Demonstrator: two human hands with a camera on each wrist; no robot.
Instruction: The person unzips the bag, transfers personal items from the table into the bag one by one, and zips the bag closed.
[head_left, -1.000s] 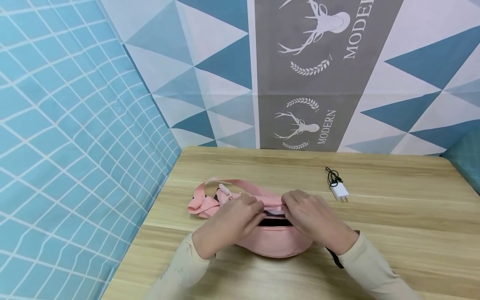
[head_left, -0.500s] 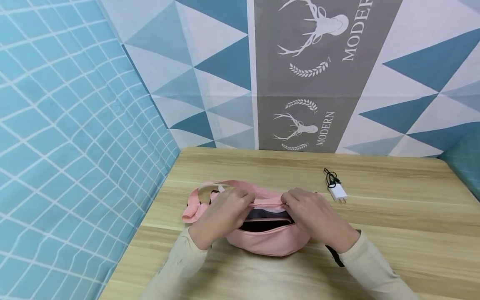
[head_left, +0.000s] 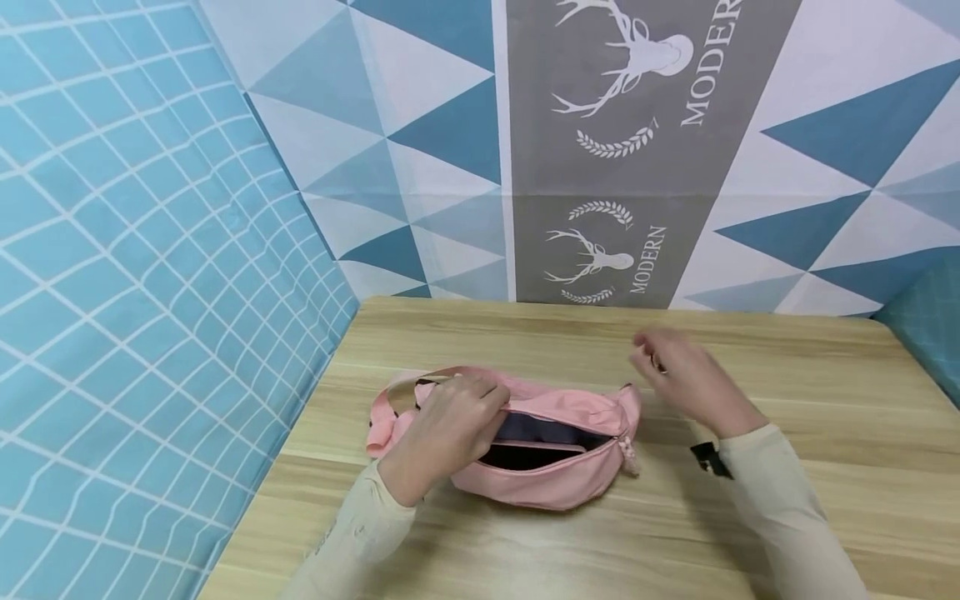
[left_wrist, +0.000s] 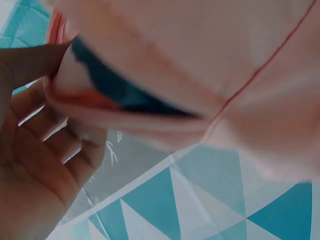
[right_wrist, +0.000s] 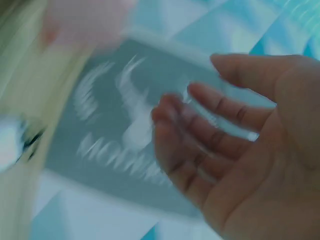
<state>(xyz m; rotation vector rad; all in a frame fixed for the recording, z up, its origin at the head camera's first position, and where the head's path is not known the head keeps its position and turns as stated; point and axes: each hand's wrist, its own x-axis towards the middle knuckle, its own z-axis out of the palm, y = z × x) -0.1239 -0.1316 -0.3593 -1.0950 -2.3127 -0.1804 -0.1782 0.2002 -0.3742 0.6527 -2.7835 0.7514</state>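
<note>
A pink waist bag point(head_left: 536, 490) lies on the wooden table with its zip open, showing a dark lining. Its upper opening edge is pinched by my left hand point(head_left: 456, 423) at the left end. In the left wrist view, the thumb is inside the bag's mouth and the fingers lie outside the fabric. My right hand point(head_left: 693, 379) is off the bag, in the air to its right, with fingers loosely bent and nothing in them. A white charger point(right_wrist: 9, 142) with a black cable point(right_wrist: 34, 141) appears blurred in the right wrist view; the right hand mostly hides it in the head view.
The bag's pink strap point(head_left: 381, 421) is bunched at its left, and a braided zip pull point(head_left: 628, 457) hangs at its right end. Bare wooden table point(head_left: 810, 417) extends to the right. A patterned cloth point(head_left: 450, 208) hangs behind the table.
My right hand has let go of the bag's edge and moved right and away, over the charger. The bag's mouth has widened, while my left hand stays on its edge.
</note>
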